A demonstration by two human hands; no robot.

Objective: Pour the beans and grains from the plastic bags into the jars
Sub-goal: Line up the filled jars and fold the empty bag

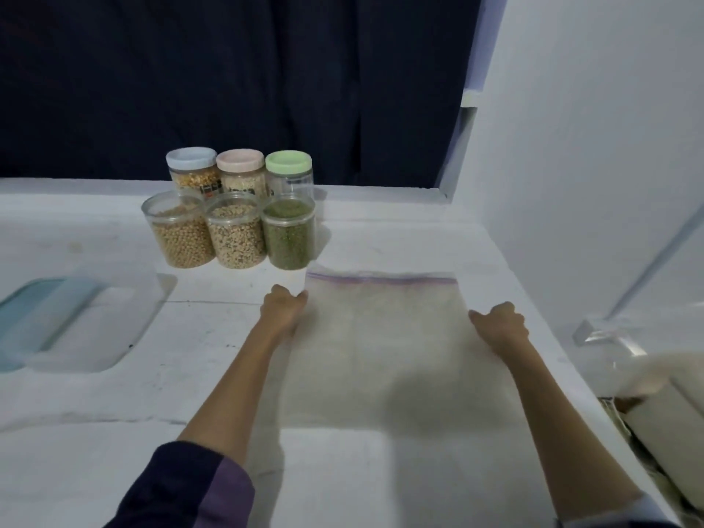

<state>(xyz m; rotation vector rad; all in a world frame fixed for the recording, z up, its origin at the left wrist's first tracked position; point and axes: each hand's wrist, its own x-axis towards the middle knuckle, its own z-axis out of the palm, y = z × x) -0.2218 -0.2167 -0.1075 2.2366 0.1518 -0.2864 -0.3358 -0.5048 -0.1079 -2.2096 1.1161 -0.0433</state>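
Note:
A clear zip-top plastic bag (381, 337) lies flat on the white counter (114, 470), its purple seal strip at the far edge; it looks empty. My left hand (284, 308) grips its left edge and my right hand (501, 325) grips its right edge. Behind the bag stand three open jars: chickpeas (181, 232), pale speckled beans (236, 234) and green grains (289, 234). Farther back are three lidded jars: one with a blue lid (192, 169), one with a pink lid (240, 171), and a green-lidded one (289, 173) that looks empty.
A clear plastic container (95, 322) with a teal lid beside it lies at the left. A white wall (590, 165) bounds the right side, a dark curtain (228, 78) the back. Blurred clear plastic and pale items (628, 367) sit at the right edge.

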